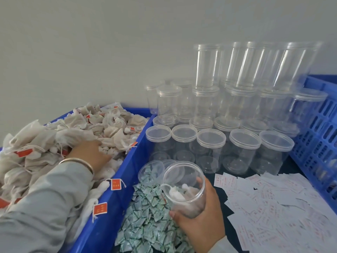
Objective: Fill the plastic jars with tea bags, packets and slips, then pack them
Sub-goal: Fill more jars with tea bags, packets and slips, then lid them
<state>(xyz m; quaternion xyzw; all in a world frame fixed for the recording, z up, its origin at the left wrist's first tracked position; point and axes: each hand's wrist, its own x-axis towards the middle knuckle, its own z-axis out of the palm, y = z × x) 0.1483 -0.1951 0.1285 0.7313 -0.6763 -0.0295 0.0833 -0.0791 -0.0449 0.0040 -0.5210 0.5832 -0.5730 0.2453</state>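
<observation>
Far left: blue bin (pixel 116 181), heaped with tea bags (pixel 54 137), off-white pouches on strings with red tags, some spilling over the near wall

Left hand (pixel 91 154) reaches into the heap, palm down, fingers spread and buried among the bags; whether anything is pinched under them cannot be told. Gold bangle (pixel 78 164) at the wrist, grey sleeve (pixel 40 207) behind it

Just right of the bin, on the dark table (pixel 229 232): a loose pile of small green-and-white packets (pixel 145 221). A clear lid (pixel 151 170) lies at the far edge of that pile

Right hand (pixel 202 221) grips an open jar (pixel 184 189) from below and behind, fingers and thumb wrapped round its wall. Jar tilted, mouth facing up and toward the bin, held over the packet pile. A few white tea bags sit in its bottom. Hands well apart, the bin wall between them

Behind: row of lidded empty jars (pixel 244 152) standing on the table, more rows behind, stacked in tiers up against the grey wall (pixel 91 52)

Right of the held jar: white slips (pixel 273 203) with red print, scattered flat across the table, overlapping

Far right edge: blue slotted crate (pixel 317 132); contents not readable
</observation>
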